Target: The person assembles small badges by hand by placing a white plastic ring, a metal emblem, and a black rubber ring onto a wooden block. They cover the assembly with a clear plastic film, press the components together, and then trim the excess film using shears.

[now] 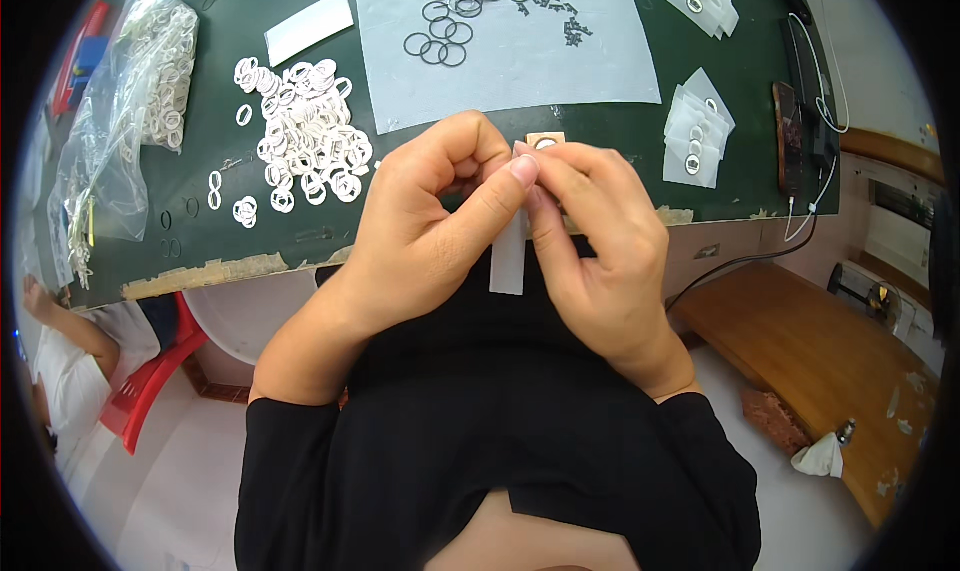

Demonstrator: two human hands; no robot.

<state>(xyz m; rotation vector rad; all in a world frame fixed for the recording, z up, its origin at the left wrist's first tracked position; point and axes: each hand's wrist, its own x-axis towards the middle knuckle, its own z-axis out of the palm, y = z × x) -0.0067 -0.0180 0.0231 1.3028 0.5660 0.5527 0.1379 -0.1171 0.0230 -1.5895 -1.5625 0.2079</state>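
My left hand (430, 216) and my right hand (602, 246) meet in front of me at the table's near edge, both closed in a pinch with their fingertips touching. From between them a narrow white strip (507, 263) hangs down over my black clothing. Its upper end is hidden by my left thumb. Whatever else lies between the fingertips is too small or covered to make out. Just beyond my right fingers, a small light wooden block (545, 139) with a white-rimmed round piece on it shows in part.
White oval rings (310, 136) are heaped left on the green table (215, 236), beside a plastic bag (165, 81) of more. Black rings (440, 41) and tiny black pieces (575, 31) lie on a pale sheet (510, 86). Translucent packets (695, 131) and a phone (790, 136) lie right.
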